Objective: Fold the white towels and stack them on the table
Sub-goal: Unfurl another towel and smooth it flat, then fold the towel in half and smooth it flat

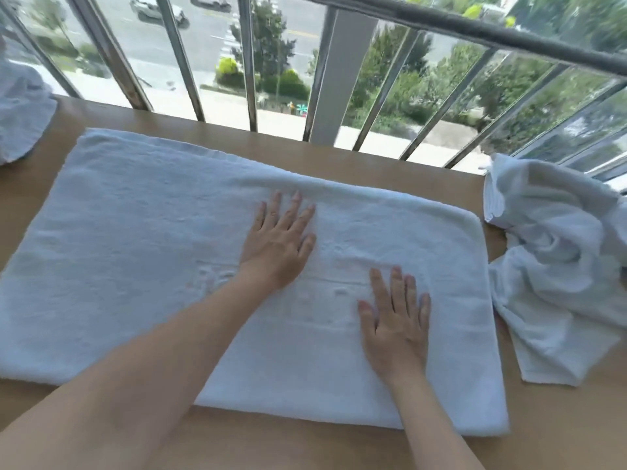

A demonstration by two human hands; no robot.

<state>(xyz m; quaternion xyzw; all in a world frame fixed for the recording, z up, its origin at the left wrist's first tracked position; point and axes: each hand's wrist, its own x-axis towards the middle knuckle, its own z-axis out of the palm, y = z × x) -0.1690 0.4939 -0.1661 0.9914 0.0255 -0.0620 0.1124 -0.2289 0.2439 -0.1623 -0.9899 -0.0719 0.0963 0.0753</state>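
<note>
Head view: the large white terry towel (135, 249) lies spread flat on the light brown wooden table (305, 449) and covers most of it.
Long axis: it runs left to right across the person, with the short ends at far left and right.
Right end: rounded and thick, so it is probably a fold. How many layers there are cannot be told.
Left hand (276, 239): flat with straight, slightly spread fingers, palm pressing the towel just right of its middle, toward the far edge.
Right hand (395, 320): flat with straight fingers close together, pressing the towel's right part, toward the near edge.
Key relation: both hands sit on the right half, and the loose left end lies well apart to their left. The left hand is the nearer one to it.
Step judged: smoothing. The next fold likely goes across the long axis, so a reach leftward for that end is needed.
Crumpled white towel (559, 266): heaped just beside the flat towel's right end, seemingly touching it, not yet folded.
Bunched white cloth (20, 113): at the table's far left corner, apart from the flat towel.
Stack: none in view.
Grey metal railing bars (247, 62): beyond the table's far edge.
</note>
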